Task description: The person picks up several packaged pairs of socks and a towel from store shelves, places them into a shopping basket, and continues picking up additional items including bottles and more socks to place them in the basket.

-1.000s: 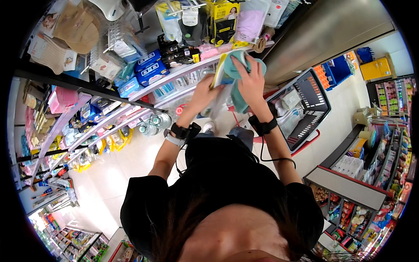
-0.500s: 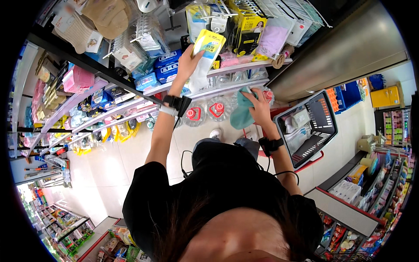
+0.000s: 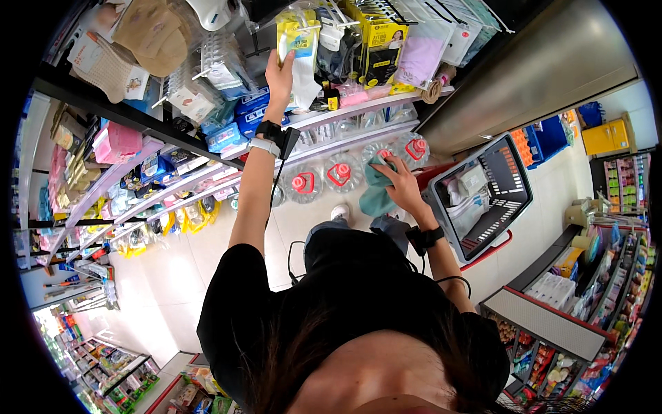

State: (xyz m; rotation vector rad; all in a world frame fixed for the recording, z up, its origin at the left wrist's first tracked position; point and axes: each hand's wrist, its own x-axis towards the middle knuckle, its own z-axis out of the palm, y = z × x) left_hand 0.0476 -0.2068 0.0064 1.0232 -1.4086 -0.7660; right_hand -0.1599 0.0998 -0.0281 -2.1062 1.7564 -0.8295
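Head view, looking down over the person's dark hair and black top. We are seeing the left hand (image 3: 279,76) raised high toward the far display, its fingers closing around the lower edge of a yellow-and-white hanging packet (image 3: 298,41); the packet is hanging upright among other bagged goods on the hooks at the far top of the scene. A black strap with a small device (image 3: 271,135) is circling the left wrist, and a thin cable is running down from it along the forearm.

We are seeing the right hand (image 3: 400,185) held lower and to the right, gripping a teal cloth (image 3: 376,193); the fingers are pressing the cloth from above, and its loose end is drooping below the hand toward the person's knees. The cloth is lying just in front of a row of large water bottles with red caps (image 3: 339,172), which are standing on the lowest shelf; whether cloth and bottles are touching, we cannot tell. A second black strap (image 3: 424,238) is wrapping the right wrist.

To the right of the right hand, a grey shopping basket (image 3: 514,172) is standing on the pale floor (image 3: 165,276), holding a few pale packages. On the left, white shelves (image 3: 138,186) are carrying blue and pink packs. A further rack of goods (image 3: 552,331) is showing at the near right.
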